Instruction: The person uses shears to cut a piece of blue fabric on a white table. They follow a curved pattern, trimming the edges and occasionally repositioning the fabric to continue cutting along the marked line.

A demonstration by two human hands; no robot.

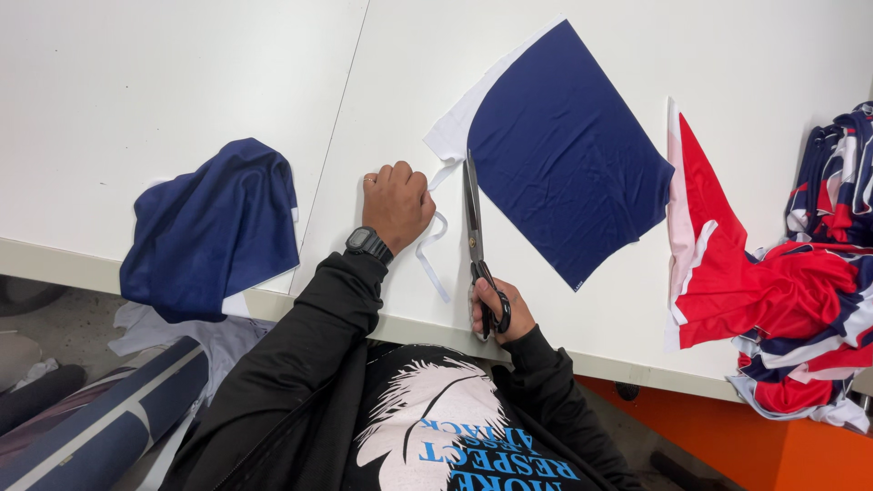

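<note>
White table [182,82] carries it all. Navy fabric panel [564,155] lies flat mid-table w/ its white margin toward you, so the blades can run along the colour edge. Red/navy pile [800,300] at right edge, navy heap [214,227] draped over front edge. Your right hand [496,314] is clamped in the scissors [473,218] handles, blades at the margin. Your left hand [396,205] is fisted on the white strip [435,245], pulling it taut. Hands apart.

On the white desk [182,82], the right hand [496,314] grips black scissors [473,227] whose blades meet a navy cloth panel [564,155]. The left hand [396,205], fisted, pins a white strip [435,250]. Red cloth [727,264] lies nearby.
</note>
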